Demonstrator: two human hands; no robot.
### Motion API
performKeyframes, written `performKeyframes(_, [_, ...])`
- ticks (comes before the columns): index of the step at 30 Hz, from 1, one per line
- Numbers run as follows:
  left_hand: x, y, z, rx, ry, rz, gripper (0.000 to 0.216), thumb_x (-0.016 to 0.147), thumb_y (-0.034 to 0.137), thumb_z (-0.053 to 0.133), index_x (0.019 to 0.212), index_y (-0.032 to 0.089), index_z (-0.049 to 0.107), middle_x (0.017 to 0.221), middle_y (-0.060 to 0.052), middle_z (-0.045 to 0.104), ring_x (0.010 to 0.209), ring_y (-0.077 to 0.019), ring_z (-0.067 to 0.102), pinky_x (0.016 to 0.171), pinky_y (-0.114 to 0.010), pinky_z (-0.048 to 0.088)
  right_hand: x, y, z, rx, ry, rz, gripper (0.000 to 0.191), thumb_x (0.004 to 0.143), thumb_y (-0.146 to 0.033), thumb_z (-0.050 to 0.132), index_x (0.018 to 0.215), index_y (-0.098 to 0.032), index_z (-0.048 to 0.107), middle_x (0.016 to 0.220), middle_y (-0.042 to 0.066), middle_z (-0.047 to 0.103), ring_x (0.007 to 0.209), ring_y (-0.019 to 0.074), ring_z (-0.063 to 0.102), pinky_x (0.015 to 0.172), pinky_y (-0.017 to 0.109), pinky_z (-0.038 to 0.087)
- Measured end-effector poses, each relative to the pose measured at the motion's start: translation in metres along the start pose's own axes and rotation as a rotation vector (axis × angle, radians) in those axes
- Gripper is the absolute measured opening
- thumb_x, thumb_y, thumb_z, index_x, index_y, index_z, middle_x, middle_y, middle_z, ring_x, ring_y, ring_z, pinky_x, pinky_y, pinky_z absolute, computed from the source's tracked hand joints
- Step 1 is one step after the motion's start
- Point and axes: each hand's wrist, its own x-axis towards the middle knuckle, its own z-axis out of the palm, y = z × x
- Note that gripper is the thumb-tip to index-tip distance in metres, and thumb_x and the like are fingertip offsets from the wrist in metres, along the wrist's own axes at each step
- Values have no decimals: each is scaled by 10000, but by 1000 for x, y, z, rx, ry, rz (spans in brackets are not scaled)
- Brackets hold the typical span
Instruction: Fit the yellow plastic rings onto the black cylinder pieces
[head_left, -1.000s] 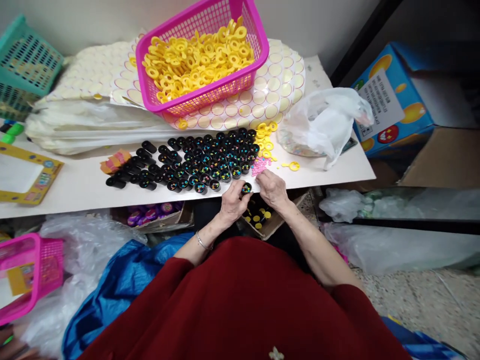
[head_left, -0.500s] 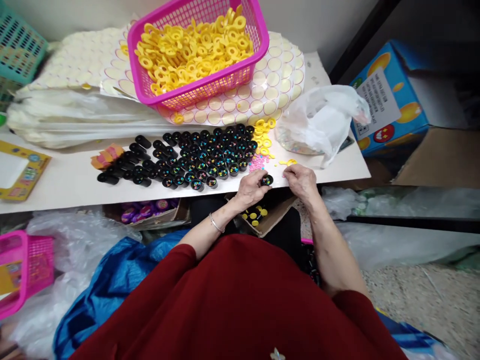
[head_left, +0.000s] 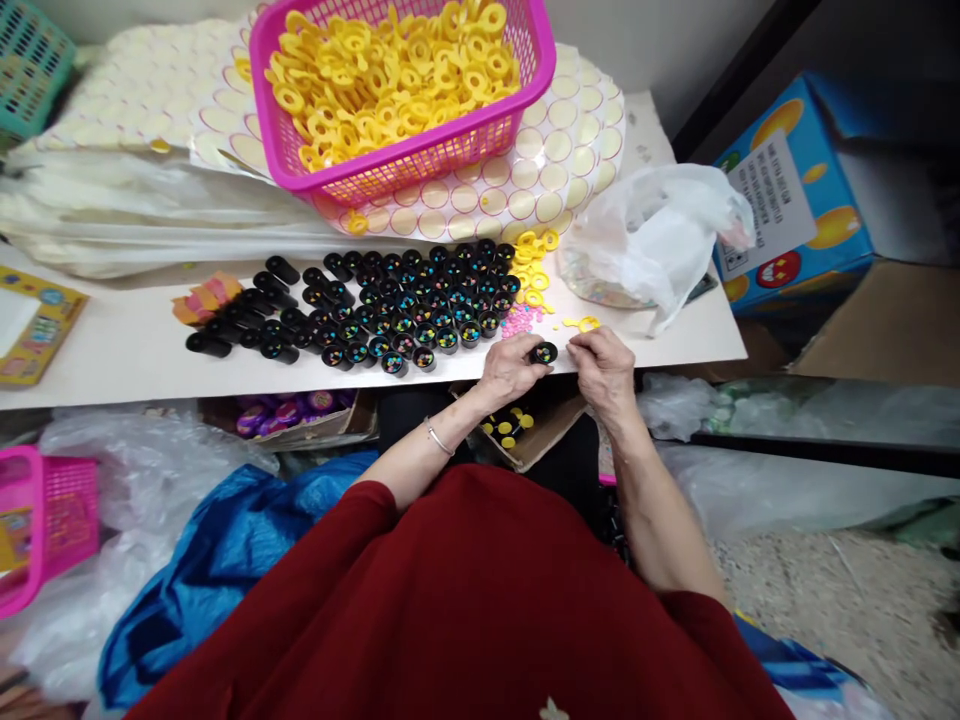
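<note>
Free tabletop (head_left: pixel 135 368) along the near left edge, close-packed black tubes (head_left: pixel 382 326) a barrier just behind.

Printed capitals fill several lines of a white label (head_left: pixel 776 195) on the blue box (head_left: pixel 832 225) right of the desk (head_left: pixel 135 350), too blurred to read with certainty; small boxed symbols (head_left: pixel 737 260) sit below them. Lettering on the yellow card (head_left: pixel 56 342) at the desk's left end is likewise illegible.
</note>
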Motion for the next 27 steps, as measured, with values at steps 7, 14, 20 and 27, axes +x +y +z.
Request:
performKeyframes(7, [-3, 3, 1, 45, 11, 39, 145, 739, 294, 670, 799, 166, 636, 697, 24, 544, 625, -98, 481, 588, -228, 367, 0, -18, 2, -6, -97, -101, 173, 848, -280, 507, 766, -226, 648, 769, 40, 574, 776, 195, 561, 730, 331, 454])
performKeyframes(14, [-3, 3, 0, 99, 9, 82, 111, 748, 252, 638, 807, 159, 631, 721, 6, 570, 644, -111, 497, 603, -233, 391, 4, -20, 1, -191, -136, -187, 204, 863, -278, 491, 780, -228, 671, 749, 43, 575, 771, 205, 525, 706, 337, 399])
performKeyframes(20, [-3, 4, -1, 118, 9, 87, 84, 723, 183, 613, 804, 164, 626, 710, 8, 568, 640, -114, 501, 605, -237, 400, 8, -32, -4, -381, -217, -260, 248, 871, -244, 453, 746, -202, 663, 753, 70, 568, 766, 216, 468, 675, 344, 319])
performKeyframes(27, [-4, 4, 0, 102, 7, 94, 92, 725, 204, 613, 801, 153, 620, 721, -1, 569, 651, -119, 505, 608, -242, 396, 9, -34, -5, -327, -251, -254, 271, 873, -246, 440, 715, -201, 656, 737, 60, 559, 748, 199, 471, 684, 335, 341])
